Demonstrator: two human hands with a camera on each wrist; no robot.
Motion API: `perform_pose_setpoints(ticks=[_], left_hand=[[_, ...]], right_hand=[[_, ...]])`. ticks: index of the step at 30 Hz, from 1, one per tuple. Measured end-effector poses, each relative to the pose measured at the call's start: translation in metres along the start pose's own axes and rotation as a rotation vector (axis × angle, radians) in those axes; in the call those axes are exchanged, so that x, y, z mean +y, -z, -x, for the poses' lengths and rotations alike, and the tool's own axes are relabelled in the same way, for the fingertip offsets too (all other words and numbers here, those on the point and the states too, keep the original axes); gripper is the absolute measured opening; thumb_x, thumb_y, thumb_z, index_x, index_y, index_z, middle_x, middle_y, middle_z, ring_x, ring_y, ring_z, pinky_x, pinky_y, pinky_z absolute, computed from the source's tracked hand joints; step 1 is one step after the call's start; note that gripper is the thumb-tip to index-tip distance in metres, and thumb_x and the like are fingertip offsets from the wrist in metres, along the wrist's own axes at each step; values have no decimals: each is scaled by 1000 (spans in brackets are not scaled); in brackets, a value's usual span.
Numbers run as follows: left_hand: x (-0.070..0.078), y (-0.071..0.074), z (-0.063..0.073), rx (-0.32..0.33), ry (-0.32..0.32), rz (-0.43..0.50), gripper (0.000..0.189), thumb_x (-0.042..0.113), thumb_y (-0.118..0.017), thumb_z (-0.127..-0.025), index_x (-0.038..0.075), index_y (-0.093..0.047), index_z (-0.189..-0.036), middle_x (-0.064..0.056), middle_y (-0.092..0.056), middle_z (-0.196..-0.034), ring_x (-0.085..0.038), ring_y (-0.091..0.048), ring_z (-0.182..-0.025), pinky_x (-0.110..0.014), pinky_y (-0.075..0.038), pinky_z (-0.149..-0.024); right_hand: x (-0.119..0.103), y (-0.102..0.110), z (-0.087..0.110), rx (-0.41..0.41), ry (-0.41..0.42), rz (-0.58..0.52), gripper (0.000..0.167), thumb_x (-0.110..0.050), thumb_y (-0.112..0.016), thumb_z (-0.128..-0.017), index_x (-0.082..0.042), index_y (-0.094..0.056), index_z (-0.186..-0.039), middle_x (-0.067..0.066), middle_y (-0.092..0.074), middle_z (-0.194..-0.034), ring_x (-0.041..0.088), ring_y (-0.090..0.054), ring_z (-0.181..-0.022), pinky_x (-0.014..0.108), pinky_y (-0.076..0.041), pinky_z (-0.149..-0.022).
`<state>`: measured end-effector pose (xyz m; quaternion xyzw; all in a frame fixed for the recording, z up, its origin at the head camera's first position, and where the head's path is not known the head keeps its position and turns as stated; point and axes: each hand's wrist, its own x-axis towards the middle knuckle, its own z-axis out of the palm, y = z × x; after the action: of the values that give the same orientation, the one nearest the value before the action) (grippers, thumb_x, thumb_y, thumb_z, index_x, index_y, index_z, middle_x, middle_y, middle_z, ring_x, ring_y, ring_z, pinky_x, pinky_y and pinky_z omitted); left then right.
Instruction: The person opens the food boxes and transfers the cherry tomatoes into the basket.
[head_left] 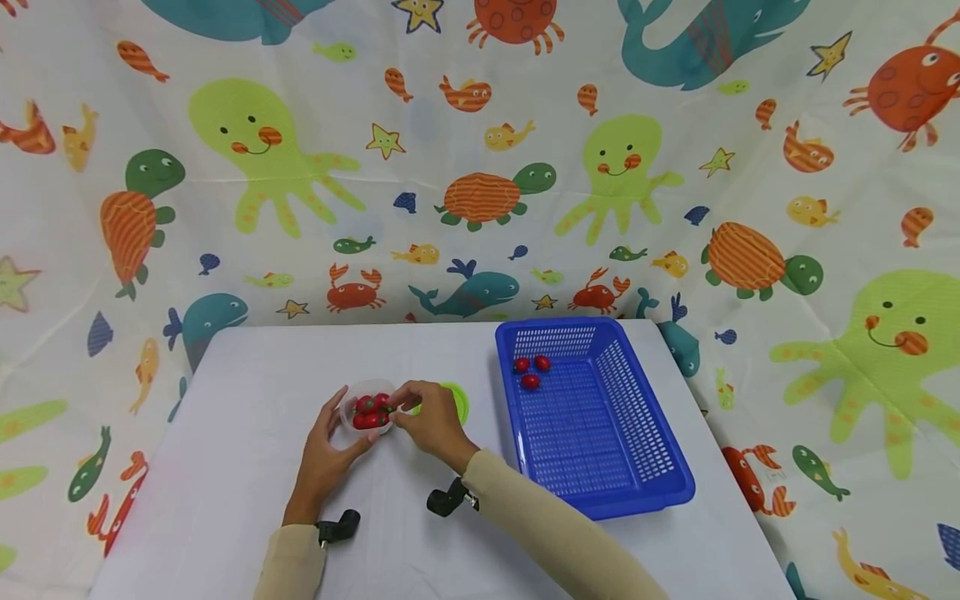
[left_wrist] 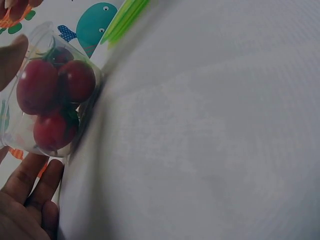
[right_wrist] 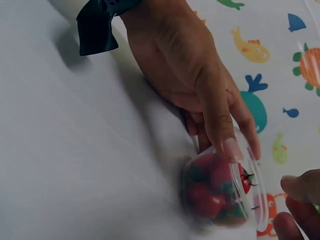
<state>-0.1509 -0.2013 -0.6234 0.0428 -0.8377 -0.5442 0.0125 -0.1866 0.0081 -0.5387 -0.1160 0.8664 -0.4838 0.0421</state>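
A clear plastic cup (head_left: 347, 421) holding several red tomatoes (head_left: 369, 412) with green stems stands on the white table. My left hand (head_left: 327, 463) grips the cup from the near left side. In the right wrist view its thumb (right_wrist: 231, 148) lies along the rim, and the other fingers reach behind. My right hand (head_left: 438, 423) is at the cup's right side, fingertips close over the tomatoes. Seen from the right wrist, its bent fingers (right_wrist: 302, 192) stand apart beside the rim with a gap between them.
A lime-green round lid (head_left: 459, 402) lies partly behind my right hand. To the right stands a blue perforated basket (head_left: 652, 400), with three red tomatoes (head_left: 530, 382) in its far left corner. A sea-animal patterned curtain (head_left: 480, 125) hangs behind the table.
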Motion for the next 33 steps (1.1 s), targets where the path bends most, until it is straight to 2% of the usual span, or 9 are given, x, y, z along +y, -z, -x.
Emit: perform_pose_setpoints(ticks=[3,8,15,24,33], left_hand=[[0,0,0,6,-8,9,99,38,-87,-89,33,-28,-169,-12,-38,-172,-45,-35,-159,-66,-28,-128],[-2,0,-1,7,-19,17,99,36,-87,-89,32,-28,-169,-13,-42,-170,-44,-35,-159,-68,-27,-128],[-3,-1,-1,3,-12,8,100,38,-87,-89,34,-26,-169,-13,-38,-172,-47,-33,-159,-68,-27,-127],[0,-1,-1,-7,16,-12,99,42,-85,-90,35,-25,-169,-12,-33,-175,-45,-32,-160,-66,-28,-128],[-1,-1,0,-8,-3,3,99,38,-85,-91,34,-25,-169,-13,-40,-171,-44,-32,-160,-68,-26,-128]], right_hand=[[-1,-5,-1,-9,-17,-6,17,-11,-84,-92,-18,-82,-107,-9,-80,-105,8,-70,-91,15,-56,-75],[0,-13,-3,-15,-57,-19,18,-11,-85,-91,-21,-82,-106,-10,-80,-105,-1,-64,-81,15,-56,-70],[3,-21,-6,0,-64,-15,19,-9,-86,-90,-21,-82,-104,-9,-80,-103,0,-61,-78,15,-53,-69],[4,-25,-4,-24,-90,7,21,-10,-86,-90,-22,-82,-107,-10,-79,-105,3,-56,-71,15,-52,-66],[4,-29,-4,-37,-81,9,21,-12,-87,-89,-21,-82,-107,-10,-80,-101,4,-55,-70,17,-50,-64]])
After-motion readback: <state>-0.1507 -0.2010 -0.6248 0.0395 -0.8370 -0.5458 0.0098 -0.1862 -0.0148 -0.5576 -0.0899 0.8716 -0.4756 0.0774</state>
